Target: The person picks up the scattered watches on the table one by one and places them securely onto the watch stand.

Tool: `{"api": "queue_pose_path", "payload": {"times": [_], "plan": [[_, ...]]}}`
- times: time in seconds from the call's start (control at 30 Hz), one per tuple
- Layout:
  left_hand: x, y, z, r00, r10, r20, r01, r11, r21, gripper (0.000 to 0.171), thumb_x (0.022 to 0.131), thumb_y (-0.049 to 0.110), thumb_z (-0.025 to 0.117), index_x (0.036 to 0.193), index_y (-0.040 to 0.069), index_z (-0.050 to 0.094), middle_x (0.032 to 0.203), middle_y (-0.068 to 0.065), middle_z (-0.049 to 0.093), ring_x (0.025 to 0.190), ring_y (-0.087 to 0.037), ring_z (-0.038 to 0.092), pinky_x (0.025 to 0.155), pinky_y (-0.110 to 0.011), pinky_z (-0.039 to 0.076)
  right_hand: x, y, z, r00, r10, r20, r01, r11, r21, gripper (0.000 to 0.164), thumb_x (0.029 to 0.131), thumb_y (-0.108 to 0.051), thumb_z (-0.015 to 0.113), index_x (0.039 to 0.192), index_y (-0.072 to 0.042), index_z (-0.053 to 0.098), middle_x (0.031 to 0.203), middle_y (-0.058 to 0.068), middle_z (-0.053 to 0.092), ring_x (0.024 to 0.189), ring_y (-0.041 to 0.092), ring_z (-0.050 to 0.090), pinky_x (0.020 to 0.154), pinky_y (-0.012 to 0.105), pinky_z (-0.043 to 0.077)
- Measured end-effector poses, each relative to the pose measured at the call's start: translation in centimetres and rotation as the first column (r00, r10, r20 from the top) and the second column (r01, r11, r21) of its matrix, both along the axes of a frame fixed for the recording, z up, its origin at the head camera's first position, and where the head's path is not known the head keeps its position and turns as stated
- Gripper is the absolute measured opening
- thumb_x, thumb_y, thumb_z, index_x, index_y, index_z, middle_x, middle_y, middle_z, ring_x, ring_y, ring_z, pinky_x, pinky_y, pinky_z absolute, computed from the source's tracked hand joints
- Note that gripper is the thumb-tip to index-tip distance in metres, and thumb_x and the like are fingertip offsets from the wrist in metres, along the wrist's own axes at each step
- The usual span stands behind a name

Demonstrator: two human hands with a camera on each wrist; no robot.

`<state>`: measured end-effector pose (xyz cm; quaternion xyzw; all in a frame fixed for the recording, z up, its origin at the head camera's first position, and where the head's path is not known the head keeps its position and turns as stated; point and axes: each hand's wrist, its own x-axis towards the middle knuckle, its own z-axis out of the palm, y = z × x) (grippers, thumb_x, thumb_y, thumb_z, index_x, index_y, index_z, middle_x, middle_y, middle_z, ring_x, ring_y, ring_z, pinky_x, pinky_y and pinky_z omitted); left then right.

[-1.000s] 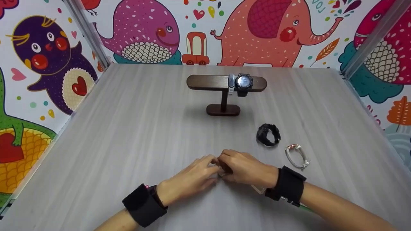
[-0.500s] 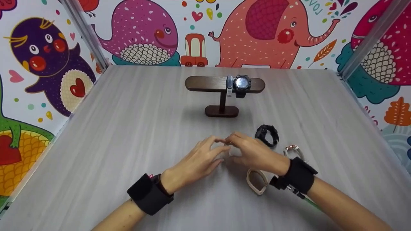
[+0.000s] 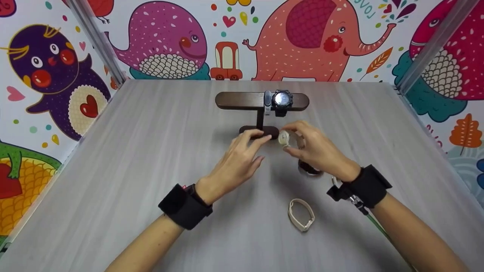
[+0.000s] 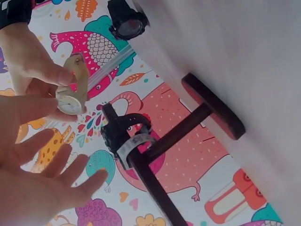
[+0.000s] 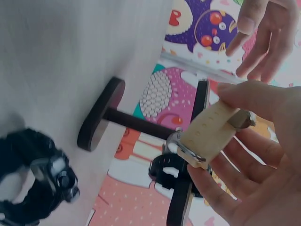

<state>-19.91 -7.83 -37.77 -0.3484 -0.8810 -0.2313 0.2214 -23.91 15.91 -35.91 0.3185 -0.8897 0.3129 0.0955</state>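
My right hand [image 3: 315, 147] pinches a cream-strapped watch [image 3: 283, 139] between thumb and fingers, lifted over the table just in front of the wooden watch stand [image 3: 238, 101]. Its round pale dial shows in the left wrist view, and the right wrist view shows the strap [image 5: 209, 132] with its holes, bent into a loop. Left of the watch, my left hand [image 3: 236, 162] is raised with fingers spread and nothing in them. On the right half of the stand's bar hang a slim light-strapped band [image 3: 267, 99] and a black round watch [image 3: 283, 99], side by side.
A beige band [image 3: 301, 215] lies looped on the table near the front. Another black watch [image 3: 309, 169] sits partly hidden below my right hand. A pale bracelet-like watch [image 3: 335, 181] is mostly covered by the right wrist strap. Illustrated walls enclose the table's back and sides.
Both hands have moved forward from the table's front toward the stand, the right carrying the cream watch. The hands have parted, and the beige band has come into full view.
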Motion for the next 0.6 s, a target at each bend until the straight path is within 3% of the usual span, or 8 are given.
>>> {"api": "queue_pose_path", "payload": {"times": [0.17, 0.4, 0.6], "plan": [[-1.8, -0.3, 0.3, 0.999, 0.041, -0.003, -0.041, 0.998, 0.037, 0.048, 0.092, 0.005, 0.070, 0.138, 0.002, 0.056, 0.136, -0.020, 0.052, 0.125, -0.034, 0.056, 0.106, -0.052, 0.047, -1.2, 1.0, 0.3, 0.998, -0.053, -0.019, 0.052, 0.996, -0.071, 0.050, 0.082, -0.001, 0.080, 0.127, 0.001, 0.060, 0.121, 0.017, 0.064, 0.104, 0.027, 0.061, 0.086, 0.042, 0.054], [-5.0, -1.8, 0.8, 0.989, 0.149, -0.015, -0.148, 0.986, 0.083, 0.046, 0.093, 0.005, 0.068, 0.138, 0.001, 0.056, 0.137, -0.021, 0.053, 0.129, -0.036, 0.052, 0.109, -0.054, 0.045, -3.0, 2.2, 0.8, 0.988, -0.140, -0.059, 0.130, 0.980, -0.149, 0.051, 0.083, 0.000, 0.079, 0.129, 0.003, 0.059, 0.119, 0.019, 0.062, 0.108, 0.029, 0.059, 0.088, 0.043, 0.053], [-7.7, -3.1, 0.9, 0.975, 0.224, 0.014, -0.224, 0.973, 0.057, 0.054, 0.091, 0.006, 0.072, 0.141, -0.001, 0.053, 0.143, -0.022, 0.050, 0.136, -0.037, 0.045, 0.115, -0.055, 0.037, -4.6, 3.1, 1.0, 0.978, -0.206, -0.028, 0.198, 0.963, -0.184, 0.050, 0.084, -0.003, 0.079, 0.130, 0.002, 0.058, 0.124, 0.020, 0.061, 0.108, 0.030, 0.058, 0.082, 0.028, 0.049]]}}
